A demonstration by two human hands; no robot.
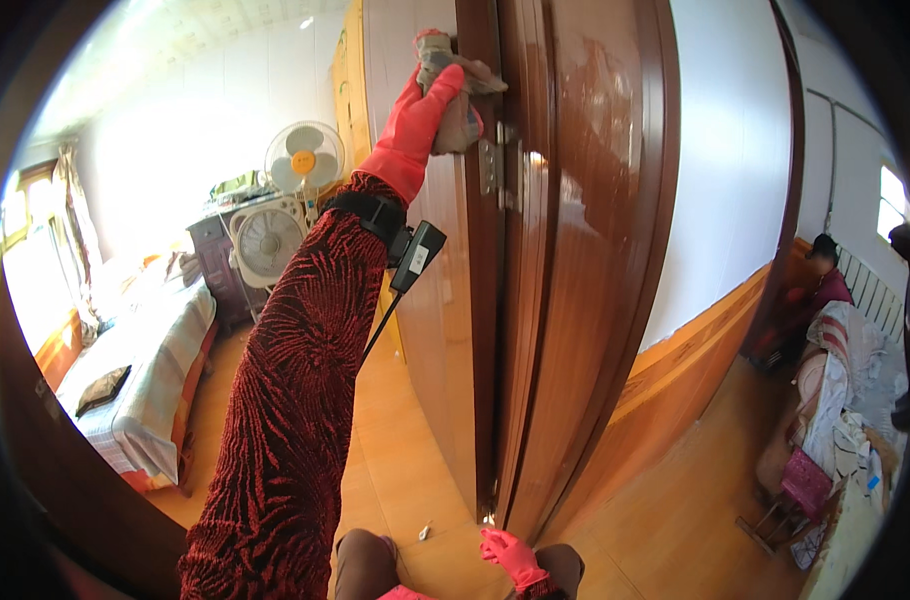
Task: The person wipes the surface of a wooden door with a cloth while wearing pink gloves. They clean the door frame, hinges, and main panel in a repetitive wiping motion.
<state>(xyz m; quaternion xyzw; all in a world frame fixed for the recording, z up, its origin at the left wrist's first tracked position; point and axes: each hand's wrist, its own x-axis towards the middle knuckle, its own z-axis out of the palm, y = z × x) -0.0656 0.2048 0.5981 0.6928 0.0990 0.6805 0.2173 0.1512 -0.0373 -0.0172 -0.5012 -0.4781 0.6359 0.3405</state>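
Observation:
My left hand (421,124), in a red rubber glove, is raised to the upper part of a brown wooden door (443,315). It grips a crumpled greyish cloth (455,131) against the door's hinge-side edge. Just below the cloth is a metal hinge (492,169), between the door and its glossy brown frame (590,225). A black strap with a small device (419,256) is around my left wrist. Low in the view, my right hand (513,559), also red-gloved, is beside my knee with its fingers loosely bent. Nothing can be seen in it.
On the left are a bed (151,375), a box fan (267,240), a round fan (303,161) and a dark cabinet (222,262). A small white scrap (425,531) lies on the tiled floor (395,465). A person (830,277) is at the right, behind heaped cloths (837,375) and a stool (804,476).

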